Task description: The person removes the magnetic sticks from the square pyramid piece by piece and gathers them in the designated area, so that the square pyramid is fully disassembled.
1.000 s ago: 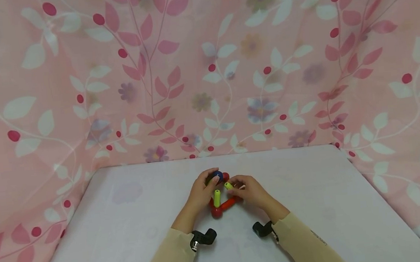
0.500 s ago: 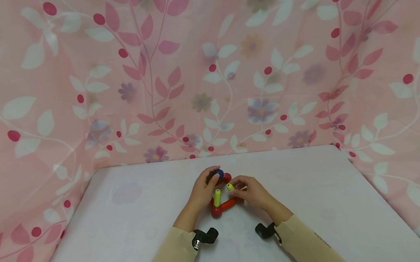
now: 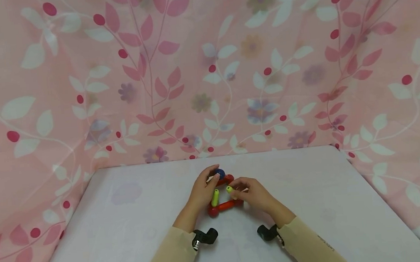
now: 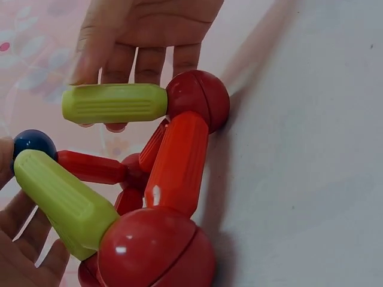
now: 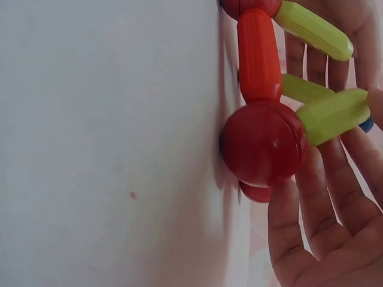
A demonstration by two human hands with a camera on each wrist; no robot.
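A construction of red balls, red rods and yellow-green magnetic rods stands on the table, with my hands on either side. My left hand holds a blue ball between thumb and fingers at the far left corner, atop a yellow-green rod. My right hand pinches the upper end of another yellow-green rod, whose lower end meets a red ball. A third yellow-green rod rises from the front left red ball. An orange-red rod links the two front balls.
The white table reaches back to a pink floral curtain, which also hangs at both sides. Black wrist cameras, left and right, jut inward from the beige sleeves.
The construction has turned slightly: its front left ball shifts left and the far red ball shifts right. My left hand has edged away from me with the blue ball; the right stays on its rod.
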